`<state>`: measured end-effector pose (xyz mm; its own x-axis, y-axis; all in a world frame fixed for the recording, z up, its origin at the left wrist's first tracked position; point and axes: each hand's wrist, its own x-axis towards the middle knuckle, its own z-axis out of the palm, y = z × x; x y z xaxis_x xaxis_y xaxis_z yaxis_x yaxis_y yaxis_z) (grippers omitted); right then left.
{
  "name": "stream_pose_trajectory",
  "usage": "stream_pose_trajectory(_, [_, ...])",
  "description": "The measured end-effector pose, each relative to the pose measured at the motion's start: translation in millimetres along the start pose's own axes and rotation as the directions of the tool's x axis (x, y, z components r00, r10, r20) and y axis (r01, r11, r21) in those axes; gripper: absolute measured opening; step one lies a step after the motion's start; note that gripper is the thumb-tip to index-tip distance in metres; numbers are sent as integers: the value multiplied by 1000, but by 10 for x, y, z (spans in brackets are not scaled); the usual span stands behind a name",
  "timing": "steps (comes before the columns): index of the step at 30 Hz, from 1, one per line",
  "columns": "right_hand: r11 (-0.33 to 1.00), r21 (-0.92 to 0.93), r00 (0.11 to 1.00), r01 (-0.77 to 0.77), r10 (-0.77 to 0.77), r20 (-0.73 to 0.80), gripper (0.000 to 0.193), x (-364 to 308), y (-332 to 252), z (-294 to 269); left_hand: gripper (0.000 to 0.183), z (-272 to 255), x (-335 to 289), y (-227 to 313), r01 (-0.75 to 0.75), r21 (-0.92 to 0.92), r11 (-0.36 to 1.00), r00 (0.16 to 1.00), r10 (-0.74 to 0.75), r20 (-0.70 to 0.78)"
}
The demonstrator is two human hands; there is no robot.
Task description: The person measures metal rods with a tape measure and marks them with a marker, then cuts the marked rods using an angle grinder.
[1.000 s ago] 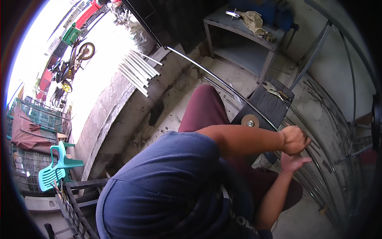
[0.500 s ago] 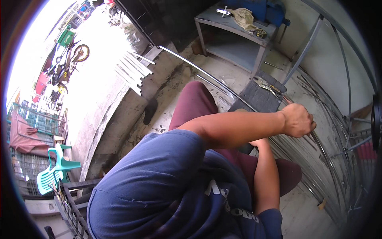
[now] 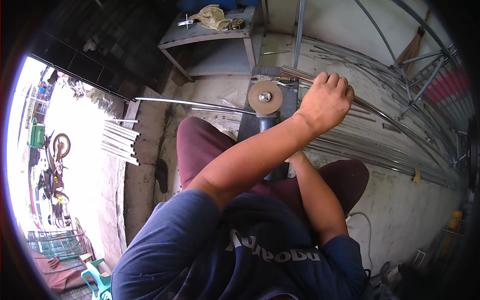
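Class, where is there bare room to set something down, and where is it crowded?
Bare floor lies beyond the right knee, between the tube bundle and grey cable. Crowded: around the dark board, with the angle grinder, pliers and left hand.

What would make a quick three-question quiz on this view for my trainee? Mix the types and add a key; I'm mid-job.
1. Which hand grips the metal tubing?
2. True or false: the tan cloth lies on the floor.
3. What is mounted on the grinder? A) wire brush B) round brown disc C) drill bit

Key:
1. The left hand.
2. False; it lies on the metal table.
3. B.
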<state>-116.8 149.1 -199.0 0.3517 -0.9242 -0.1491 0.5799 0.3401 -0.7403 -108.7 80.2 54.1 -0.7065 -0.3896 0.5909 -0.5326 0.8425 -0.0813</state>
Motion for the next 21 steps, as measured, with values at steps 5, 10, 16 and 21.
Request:
stream_pose_trajectory(5, [984, -55, 979, 171, -176, -101, 47, -35, -194, 123, 27, -18, 81, -60, -101, -47, 994, 995, 100, -22])
stream_pose_trajectory(10, [986, -45, 981, 158, -162, -106, 33, -52, -310, 221, 38, -41, 127, 47, -21, -139, 990, 1000, 22, 5])
stream_pose_trajectory(16, [982, -127, 989, 137, -144, -46, 37, -54, -432, 517, 59, -4, 153, 87, 96, -127, 987, 991, -83, 104])
stream_pose_trajectory(21, [990, 56, 991, 128, -126, -43, 25, -2, -478, 649, 63, 2, 127, 65, 179, -177, 968, 964, -137, 226])
